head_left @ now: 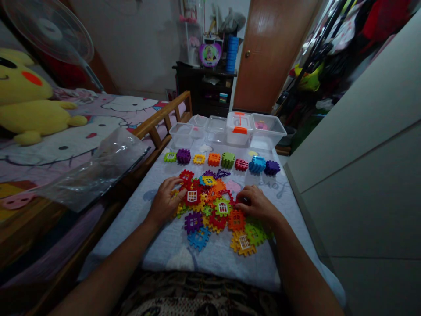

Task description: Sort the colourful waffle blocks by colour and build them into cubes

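A loose heap of bright plastic interlocking building tiles lies on the cloth between my hands. My left hand (166, 198) rests on the heap's left edge, its thumb and fingers apart, beside a red tile with a white window (192, 196). On the right side, my right hand (258, 202) has its fingers curled at the heap's edge; whatever its fingertips hold is hidden. Near it lie a lime tile with a white window (222, 207), an orange tile (236, 220) and a green tile (255, 231). Closer to me are a purple tile (193, 222), a blue tile (199, 238) and a yellow tile (242, 243).
Behind the heap runs a row of colour-sorted stacks, including purple (183, 156), green (228, 160) and blue (257, 164). Clear plastic boxes, one with an orange-latched lid (239, 127), stand at the far edge. A wooden bed rail (161, 116) borders the left, a pale cabinet (358, 175) the right.
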`<action>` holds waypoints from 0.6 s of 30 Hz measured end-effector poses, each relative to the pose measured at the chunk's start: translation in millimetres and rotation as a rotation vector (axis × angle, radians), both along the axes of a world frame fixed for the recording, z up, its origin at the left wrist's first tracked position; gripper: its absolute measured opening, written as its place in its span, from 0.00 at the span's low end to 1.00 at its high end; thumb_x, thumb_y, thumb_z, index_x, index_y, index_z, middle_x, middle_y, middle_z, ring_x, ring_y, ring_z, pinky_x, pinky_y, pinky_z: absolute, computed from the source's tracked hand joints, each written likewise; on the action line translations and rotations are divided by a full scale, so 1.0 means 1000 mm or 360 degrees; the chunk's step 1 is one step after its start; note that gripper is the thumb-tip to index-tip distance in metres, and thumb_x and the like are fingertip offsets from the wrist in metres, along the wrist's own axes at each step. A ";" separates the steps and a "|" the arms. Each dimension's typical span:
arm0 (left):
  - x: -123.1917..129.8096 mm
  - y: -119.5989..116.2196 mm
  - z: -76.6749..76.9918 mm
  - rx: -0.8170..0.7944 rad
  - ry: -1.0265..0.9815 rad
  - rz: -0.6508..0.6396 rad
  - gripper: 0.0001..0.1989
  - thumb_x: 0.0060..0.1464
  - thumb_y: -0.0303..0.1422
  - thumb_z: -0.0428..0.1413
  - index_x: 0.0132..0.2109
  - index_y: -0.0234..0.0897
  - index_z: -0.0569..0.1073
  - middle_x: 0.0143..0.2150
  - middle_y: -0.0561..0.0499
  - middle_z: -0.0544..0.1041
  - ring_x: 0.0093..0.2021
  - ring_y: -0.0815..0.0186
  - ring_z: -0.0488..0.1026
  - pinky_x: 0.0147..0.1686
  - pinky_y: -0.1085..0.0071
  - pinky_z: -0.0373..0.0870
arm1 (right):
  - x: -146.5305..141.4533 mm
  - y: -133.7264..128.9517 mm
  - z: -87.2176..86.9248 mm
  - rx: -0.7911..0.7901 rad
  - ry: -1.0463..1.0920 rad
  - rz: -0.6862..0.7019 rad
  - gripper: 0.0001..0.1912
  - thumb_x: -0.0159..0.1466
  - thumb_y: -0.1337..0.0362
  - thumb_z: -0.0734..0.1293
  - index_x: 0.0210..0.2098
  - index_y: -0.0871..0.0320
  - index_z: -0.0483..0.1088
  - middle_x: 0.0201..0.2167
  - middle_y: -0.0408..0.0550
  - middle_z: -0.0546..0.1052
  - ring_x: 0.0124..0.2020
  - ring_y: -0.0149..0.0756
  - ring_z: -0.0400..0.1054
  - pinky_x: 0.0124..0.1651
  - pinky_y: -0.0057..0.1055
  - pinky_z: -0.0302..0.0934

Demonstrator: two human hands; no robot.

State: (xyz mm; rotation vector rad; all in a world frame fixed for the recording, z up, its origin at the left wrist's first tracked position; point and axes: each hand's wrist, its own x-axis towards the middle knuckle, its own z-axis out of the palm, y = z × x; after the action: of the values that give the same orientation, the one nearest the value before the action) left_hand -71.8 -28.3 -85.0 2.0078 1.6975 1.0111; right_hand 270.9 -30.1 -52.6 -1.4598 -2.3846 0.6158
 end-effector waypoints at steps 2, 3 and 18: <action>0.000 0.001 0.000 -0.0011 -0.0018 0.0007 0.21 0.60 0.48 0.50 0.51 0.38 0.73 0.55 0.43 0.72 0.58 0.55 0.70 0.61 0.56 0.65 | -0.003 0.000 0.001 -0.0022 -0.0023 0.0008 0.06 0.60 0.58 0.73 0.34 0.54 0.77 0.34 0.48 0.75 0.40 0.42 0.66 0.45 0.38 0.57; 0.000 0.001 0.000 -0.0013 -0.0022 0.0005 0.21 0.60 0.48 0.50 0.50 0.38 0.73 0.54 0.43 0.72 0.58 0.55 0.70 0.61 0.56 0.65 | -0.005 0.000 0.002 -0.0033 -0.0024 0.0007 0.06 0.60 0.59 0.73 0.33 0.54 0.77 0.34 0.48 0.75 0.39 0.41 0.66 0.44 0.37 0.57; -0.001 0.002 -0.003 -0.0028 -0.0066 -0.0057 0.21 0.59 0.48 0.52 0.50 0.38 0.73 0.53 0.43 0.74 0.56 0.54 0.70 0.60 0.56 0.65 | 0.004 0.012 -0.009 0.0135 0.0659 -0.0557 0.06 0.58 0.61 0.68 0.32 0.55 0.68 0.28 0.42 0.72 0.29 0.35 0.65 0.34 0.31 0.60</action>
State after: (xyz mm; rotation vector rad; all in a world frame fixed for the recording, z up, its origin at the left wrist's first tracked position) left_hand -72.4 -26.0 -88.4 1.9852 1.6377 1.0154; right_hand 274.7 -18.2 -61.3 -1.4928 -1.7713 0.6438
